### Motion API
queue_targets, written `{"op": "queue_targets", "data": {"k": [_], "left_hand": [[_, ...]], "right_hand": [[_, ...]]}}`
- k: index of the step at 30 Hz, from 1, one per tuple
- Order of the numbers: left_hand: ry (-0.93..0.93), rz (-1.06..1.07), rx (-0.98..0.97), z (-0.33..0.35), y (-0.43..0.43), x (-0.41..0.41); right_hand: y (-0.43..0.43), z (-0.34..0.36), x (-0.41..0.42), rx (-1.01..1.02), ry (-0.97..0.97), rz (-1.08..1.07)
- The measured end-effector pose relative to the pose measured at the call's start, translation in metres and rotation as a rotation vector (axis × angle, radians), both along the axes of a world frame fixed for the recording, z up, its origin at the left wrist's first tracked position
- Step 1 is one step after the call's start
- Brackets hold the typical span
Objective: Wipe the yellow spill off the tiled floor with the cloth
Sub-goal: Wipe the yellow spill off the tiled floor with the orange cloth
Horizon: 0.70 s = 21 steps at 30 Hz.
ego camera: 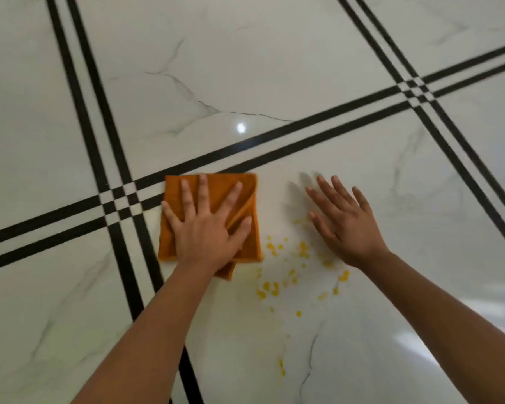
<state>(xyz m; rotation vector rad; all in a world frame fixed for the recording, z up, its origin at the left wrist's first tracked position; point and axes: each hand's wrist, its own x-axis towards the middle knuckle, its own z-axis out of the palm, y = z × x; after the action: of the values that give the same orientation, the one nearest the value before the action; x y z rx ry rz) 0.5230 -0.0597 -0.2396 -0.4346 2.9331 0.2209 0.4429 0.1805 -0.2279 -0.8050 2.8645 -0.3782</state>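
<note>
A folded orange cloth (247, 189) lies flat on the white marble-look tiled floor (245, 68). My left hand (206, 228) rests palm-down on top of it with the fingers spread wide, not curled around the fabric. The yellow spill (270, 288) is a scatter of small drops and flecks just right of the cloth and towards me, with one stray streak (282, 367) closer in. My right hand (344, 223) is flat and spread, holding nothing, at the spill's far right edge. Whether it touches the floor is unclear.
Double black inlay stripes (303, 132) cross the floor behind the cloth, and another pair (123, 228) runs past its left side under my left forearm. A bright light reflection (241, 128) glints on the glossy tile beyond.
</note>
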Motion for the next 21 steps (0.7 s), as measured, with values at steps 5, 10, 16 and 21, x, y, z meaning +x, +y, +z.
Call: {"op": "queue_targets", "data": {"k": [5,10,16,21], "left_hand": [[0.001,-0.464,-0.011,0.005,0.065,0.028],[-0.023,-0.187,-0.007,0.002,0.066,-0.036],[-0.024,-0.613,-0.029,0.007,0.118,0.019],[-0.033,-0.258,-0.027,0.001,0.108,-0.044]], "right_hand": [[0.039,0.004,0.025,-0.013,-0.056,-0.212],[0.069,0.002,0.052,-0.026,-0.106,-0.367],[0.084,0.004,0.054,-0.065,-0.124,-0.498],[0.092,-0.006,0.075,-0.015,-0.117,-0.456]]}}
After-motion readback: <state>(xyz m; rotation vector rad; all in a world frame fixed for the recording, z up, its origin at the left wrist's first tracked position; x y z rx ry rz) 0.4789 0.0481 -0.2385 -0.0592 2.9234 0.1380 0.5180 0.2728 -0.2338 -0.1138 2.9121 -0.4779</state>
